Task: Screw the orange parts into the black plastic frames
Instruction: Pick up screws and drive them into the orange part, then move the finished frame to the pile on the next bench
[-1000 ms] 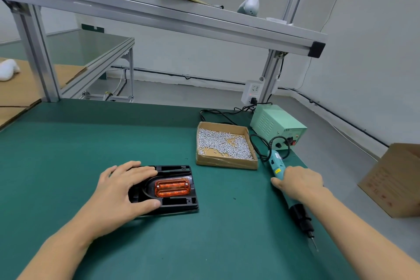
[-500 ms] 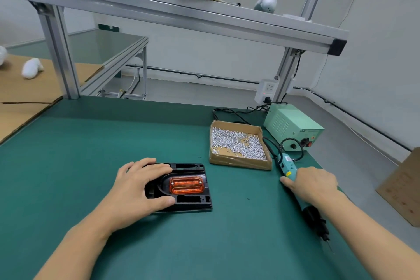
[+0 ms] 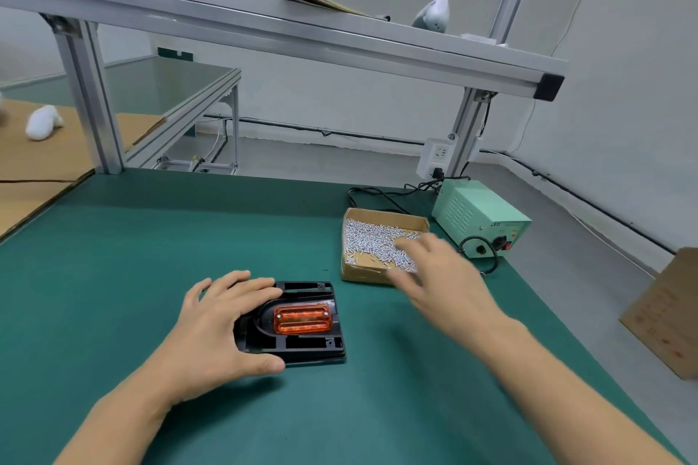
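A black plastic frame (image 3: pixel 302 345) lies flat on the green mat, with an orange part (image 3: pixel 302 318) seated in its middle. My left hand (image 3: pixel 215 328) lies over the frame's left side, thumb along the near edge, holding it down. My right hand (image 3: pixel 442 277), blurred by motion, hovers with fingers spread over the near right corner of a cardboard box of screws (image 3: pixel 372 243). It holds nothing. The electric screwdriver is hidden behind my right hand and arm.
A pale green power supply (image 3: pixel 479 217) with black cables stands right of the screw box near the table's right edge. An aluminium shelf frame (image 3: pixel 287 30) crosses overhead on two posts. A cardboard carton (image 3: pixel 664 317) sits on the floor at right.
My right hand has let go of the screwdriver and moved left and forward to the screw box. My left hand stays on the frame. The camera tilted up a little.
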{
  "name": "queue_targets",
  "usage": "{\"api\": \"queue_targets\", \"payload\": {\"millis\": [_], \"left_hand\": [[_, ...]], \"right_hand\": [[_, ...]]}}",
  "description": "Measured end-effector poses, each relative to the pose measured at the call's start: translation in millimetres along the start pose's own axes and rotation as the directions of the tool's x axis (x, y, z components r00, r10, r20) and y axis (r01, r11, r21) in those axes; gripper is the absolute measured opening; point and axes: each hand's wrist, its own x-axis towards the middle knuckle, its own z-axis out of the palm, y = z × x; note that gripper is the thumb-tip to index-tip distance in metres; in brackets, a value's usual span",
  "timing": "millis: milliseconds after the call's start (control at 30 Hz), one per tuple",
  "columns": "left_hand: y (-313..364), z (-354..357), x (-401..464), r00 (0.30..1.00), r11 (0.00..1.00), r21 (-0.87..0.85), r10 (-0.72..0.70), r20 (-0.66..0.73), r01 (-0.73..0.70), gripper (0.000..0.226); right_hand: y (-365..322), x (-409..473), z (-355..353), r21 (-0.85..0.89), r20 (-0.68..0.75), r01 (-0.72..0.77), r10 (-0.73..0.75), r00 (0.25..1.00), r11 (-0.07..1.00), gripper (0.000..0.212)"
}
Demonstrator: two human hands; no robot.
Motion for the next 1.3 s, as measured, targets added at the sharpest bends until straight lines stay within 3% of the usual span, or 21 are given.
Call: {"api": "queue_targets", "payload": {"millis": [100, 200, 333, 533, 800, 967, 1067, 1200, 1300], "left_hand": [[-1, 0, 0, 1.0, 1.0, 0.005, -0.008, 0.0, 0.008, 0.094], [-1, -1, -2, 1.0, 0.999, 0.041, -0.016, 0.006, 0.016, 0.098], [-2, -3, -6, 0.998, 0.995, 0.08, -0.053, 0.013, 0.052, 0.095], [-9, -6, -14, 0.994, 0.986, 0.125, -0.109, -0.019, 0.111, 0.086], [-13, -2, -21, 0.984, 0.976, 0.131, -0.169, -0.049, 0.174, 0.077], [-12, -5, -25, 0.937, 0.94, 0.121, -0.295, -0.187, 0.32, 0.079], [-9, -5, -29, 0.873, 0.901, 0.006, -0.418, -0.252, 0.433, 0.081], [-1, -3, -36, 0.792, 0.821, -0.235, -0.567, -0.228, 0.52, 0.068], [7, 1, -38, 0.803, 0.809, -0.311, -0.566, -0.184, 0.499, 0.058]], "right_hand": [[-38, 8, 15, 0.152, 0.059, 0.241, -0.252, 0.966, 0.959, 0.046], [-66, 22, 36, 0.243, 0.137, 0.324, -0.363, 0.922, 0.914, 0.048], [-84, 39, 59, 0.302, 0.275, 0.297, -0.382, 0.883, 0.906, 0.05], [-89, 51, 74, 0.248, 0.416, 0.34, -0.416, 0.809, 0.907, 0.054], [-82, 55, 73, 0.268, 0.401, 0.34, -0.425, 0.812, 0.902, 0.047], [-82, 54, 73, 0.286, 0.351, 0.26, -0.353, 0.867, 0.922, 0.041], [-82, 53, 74, 0.366, 0.326, 0.16, -0.287, 0.901, 0.917, 0.038], [-86, 47, 78, 0.51, 0.287, 0.0, -0.17, 0.943, 0.86, 0.031], [-93, 45, 81, 0.597, 0.259, -0.096, -0.078, 0.963, 0.797, 0.034]]}}
